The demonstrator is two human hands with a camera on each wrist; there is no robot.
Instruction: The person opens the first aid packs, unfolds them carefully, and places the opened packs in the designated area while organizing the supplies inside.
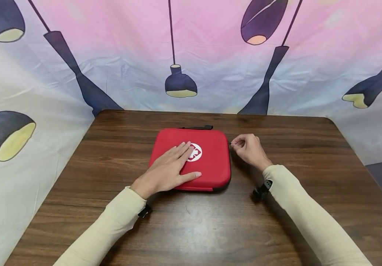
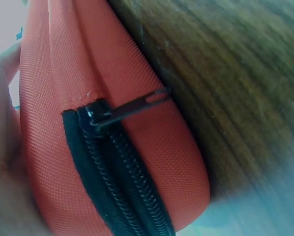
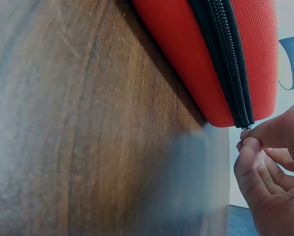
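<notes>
A red zip-up case [image 1: 210, 166] with a white round cross emblem [image 1: 195, 152] lies flat on the table. My left hand [image 1: 169, 168] rests on its lid with the fingers straight and the thumb spread, partly over the emblem. At the case's right side, my right hand [image 1: 250, 149] pinches a small zipper pull between thumb and forefinger, mostly hidden by the fingertips. The black zipper [image 3: 230, 59] runs along the side up to those fingers, its teeth meshed there. Another zipper pull [image 2: 132, 109] sits at the zipper's end in the left wrist view.
Under the case is a dark wood-grain table [image 1: 191, 221]. A black strap [image 1: 197, 128] lies behind the case. Beyond the table's far edge hangs a cloth backdrop [image 1: 137, 74] printed with lamps. Both wrists wear black straps.
</notes>
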